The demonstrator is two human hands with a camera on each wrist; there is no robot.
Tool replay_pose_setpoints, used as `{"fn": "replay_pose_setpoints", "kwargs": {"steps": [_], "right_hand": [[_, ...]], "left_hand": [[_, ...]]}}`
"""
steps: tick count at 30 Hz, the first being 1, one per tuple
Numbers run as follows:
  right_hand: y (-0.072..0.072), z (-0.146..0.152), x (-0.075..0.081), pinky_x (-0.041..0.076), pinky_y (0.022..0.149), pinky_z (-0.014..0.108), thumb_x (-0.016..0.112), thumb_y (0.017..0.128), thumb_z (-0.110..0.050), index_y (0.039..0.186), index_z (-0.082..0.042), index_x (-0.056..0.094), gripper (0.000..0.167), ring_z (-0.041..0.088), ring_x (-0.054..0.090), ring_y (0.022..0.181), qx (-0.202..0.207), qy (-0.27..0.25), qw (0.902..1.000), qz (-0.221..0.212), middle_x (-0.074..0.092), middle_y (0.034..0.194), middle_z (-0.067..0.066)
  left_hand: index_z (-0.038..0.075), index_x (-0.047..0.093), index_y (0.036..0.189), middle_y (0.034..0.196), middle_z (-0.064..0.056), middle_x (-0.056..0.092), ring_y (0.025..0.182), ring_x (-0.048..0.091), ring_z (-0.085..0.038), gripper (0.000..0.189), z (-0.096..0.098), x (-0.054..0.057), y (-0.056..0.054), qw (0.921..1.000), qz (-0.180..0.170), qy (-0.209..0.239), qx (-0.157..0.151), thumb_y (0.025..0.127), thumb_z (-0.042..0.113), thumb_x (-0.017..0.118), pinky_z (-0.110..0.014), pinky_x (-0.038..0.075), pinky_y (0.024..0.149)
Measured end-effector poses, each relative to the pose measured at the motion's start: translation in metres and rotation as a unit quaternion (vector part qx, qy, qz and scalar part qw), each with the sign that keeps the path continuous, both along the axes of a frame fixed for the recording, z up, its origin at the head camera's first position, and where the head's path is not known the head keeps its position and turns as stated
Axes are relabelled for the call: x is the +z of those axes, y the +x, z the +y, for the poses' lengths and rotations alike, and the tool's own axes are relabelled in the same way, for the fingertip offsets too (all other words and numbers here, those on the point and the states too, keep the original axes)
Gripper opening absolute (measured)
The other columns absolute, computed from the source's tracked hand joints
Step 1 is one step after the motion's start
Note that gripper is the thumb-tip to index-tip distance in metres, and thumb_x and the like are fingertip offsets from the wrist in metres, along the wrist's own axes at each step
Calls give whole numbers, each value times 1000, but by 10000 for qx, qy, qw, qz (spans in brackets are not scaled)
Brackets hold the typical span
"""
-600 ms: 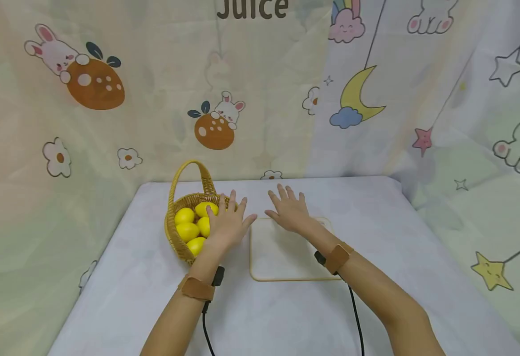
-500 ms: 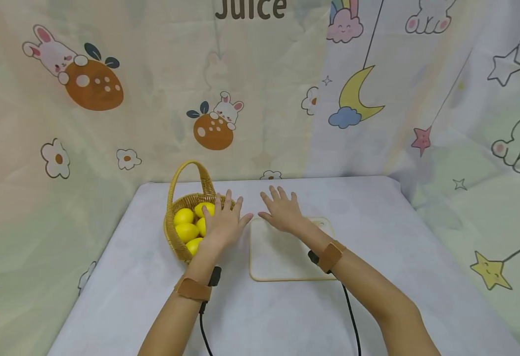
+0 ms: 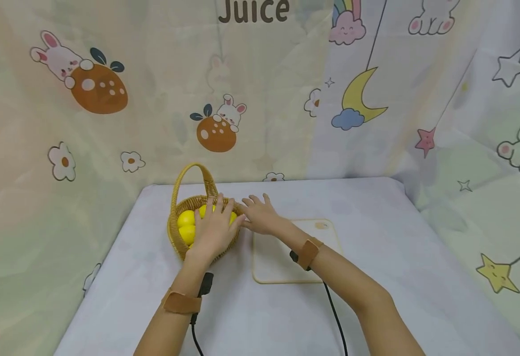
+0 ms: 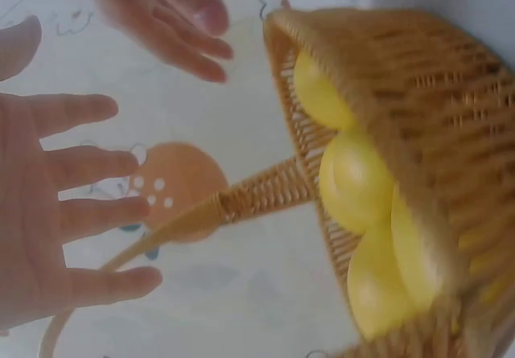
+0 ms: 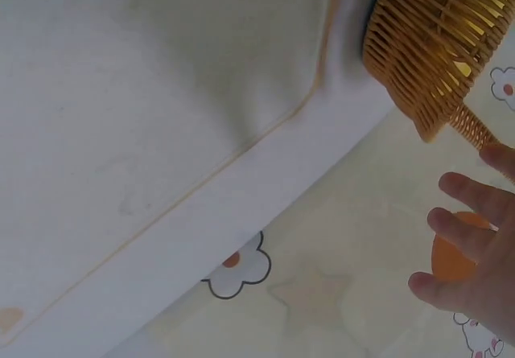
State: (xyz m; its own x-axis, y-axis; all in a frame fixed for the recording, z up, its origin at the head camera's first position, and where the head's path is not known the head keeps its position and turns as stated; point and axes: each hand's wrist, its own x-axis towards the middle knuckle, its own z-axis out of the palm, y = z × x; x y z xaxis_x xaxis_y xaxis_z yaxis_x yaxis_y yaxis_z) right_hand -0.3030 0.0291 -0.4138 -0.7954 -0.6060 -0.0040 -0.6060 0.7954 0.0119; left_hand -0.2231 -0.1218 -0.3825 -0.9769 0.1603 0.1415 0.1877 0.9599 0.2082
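Note:
A wicker basket [image 3: 173, 228] with a tall arched handle stands on the table, holding several yellow lemons [image 3: 186, 218]. Over its near right part hovers my left hand [image 3: 214, 228], fingers spread and straight; the left wrist view shows this hand [image 4: 72, 205] with nothing in it, apart from the lemons [image 4: 354, 179]. My right hand [image 3: 260, 216] is just right of the basket's rim, its fingertips near my left thumb. In the right wrist view its fingers extend loosely, holding nothing, close to the basket [image 5: 434, 44]. My left hand hides part of the lemons in the head view.
Right of the basket a white cutting board [image 3: 270, 262] with a tan edge lies flat, partly under my right forearm. A white cloth covers the table [image 3: 366, 212]. Printed curtains [image 3: 268, 123] hang behind and at the sides. A black cable trails from each wrist.
Both hands have moved left. The left hand now covers more of the basket, and the right hand has gone from above the board to beside the basket's rim.

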Motion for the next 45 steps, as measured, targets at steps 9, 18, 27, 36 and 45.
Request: {"fn": "replay_pose_setpoints", "kwargs": {"steps": [9,18,27,36,45], "right_hand": [[-5,-32,1,19,116,63,54,102,-42,151,-22,46,53,28,44,138,502,-32,9986,-168,46,153,3],[-5,-51,-3,22,117,59,65,98,-27,144,-12,54,50,27,52,133,510,-41,9972,-541,51,149,7],[-10,-58,-12,36,108,61,66,97,-28,130,-17,67,35,30,60,119,564,-358,9966,-484,65,126,7],[-15,-64,-20,44,96,54,69,93,-21,116,-21,72,23,29,60,109,417,-71,9984,-369,68,118,2],[-15,-65,-20,42,88,46,76,88,-13,121,-20,70,35,27,58,106,409,44,9984,-395,66,120,3]], "left_hand": [[9,42,152,159,-22,29,146,24,-43,63,-15,1,10,9991,391,47,-150,105,51,39,-72,28,106],[8,48,148,157,-22,33,147,26,-41,59,-21,-3,20,9975,563,-20,-421,104,48,47,-73,27,106],[9,51,146,155,-19,39,144,32,-39,59,-26,-9,33,9938,897,-165,-633,101,48,53,-73,26,106],[8,60,138,148,-19,48,139,40,-40,51,-42,-18,53,9734,2027,68,-1070,100,42,57,-67,27,110],[-5,52,133,137,-24,50,122,45,-43,44,-88,-39,61,9157,3655,1601,-469,93,11,43,-57,36,93]]}}
